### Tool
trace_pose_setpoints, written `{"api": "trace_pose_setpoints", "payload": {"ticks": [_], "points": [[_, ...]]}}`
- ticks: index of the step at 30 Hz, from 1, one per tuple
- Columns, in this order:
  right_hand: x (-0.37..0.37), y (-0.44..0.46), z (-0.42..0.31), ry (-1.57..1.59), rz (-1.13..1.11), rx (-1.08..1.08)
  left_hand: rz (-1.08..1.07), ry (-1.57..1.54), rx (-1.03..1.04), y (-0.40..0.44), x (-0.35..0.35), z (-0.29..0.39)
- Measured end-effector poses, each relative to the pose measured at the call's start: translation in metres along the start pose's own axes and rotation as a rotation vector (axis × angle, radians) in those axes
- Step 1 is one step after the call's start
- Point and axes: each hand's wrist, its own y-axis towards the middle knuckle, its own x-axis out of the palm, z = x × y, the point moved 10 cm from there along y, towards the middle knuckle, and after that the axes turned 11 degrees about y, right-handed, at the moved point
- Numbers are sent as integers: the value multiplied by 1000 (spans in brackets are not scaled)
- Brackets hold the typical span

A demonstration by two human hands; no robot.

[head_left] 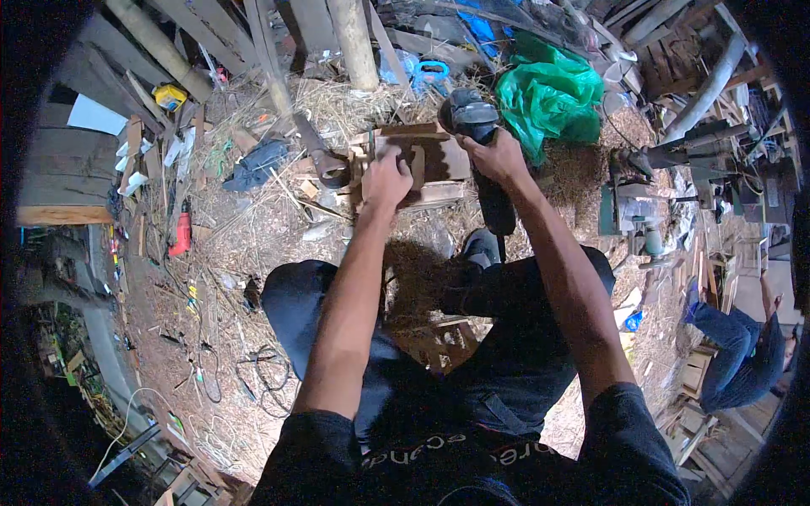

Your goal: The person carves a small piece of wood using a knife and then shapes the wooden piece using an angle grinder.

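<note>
My right hand (498, 158) is wrapped round the body of a dark angle grinder (489, 198). The tool's round head (469, 114) points away from me, at the right end of a low wooden block (443, 160). This block has a dark, wavy-edged pattern on its top and lies on the ground ahead of my feet. Over the block's left part is my left hand (387, 180), its fingers curled and closed. What they hold, if anything, is hidden. Just left of the block lies a metal tool with a ringed end (331, 169).
A green plastic sheet (553, 93) lies beyond the grinder at right. A blue-handled saw (432, 72) is behind the block. Dark cloth (257, 164), a red tool (180, 234) and loose cables (266, 379) lie left. Another person (738, 354) sits at far right.
</note>
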Motion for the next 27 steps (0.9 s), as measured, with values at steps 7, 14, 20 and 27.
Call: {"api": "trace_pose_setpoints", "payload": {"ticks": [7,14,20,27], "points": [[-12,-1,10,10,-22,59,-38,124,557,7,35,22],[-13,-3,12,47,-32,76,334,-4,64,-4,26,-29],[-6,-4,8,13,-53,68,409,-139,288,-25,7,-15],[15,4,23,-2,-28,-51,318,-243,57,-9,16,-34]]}}
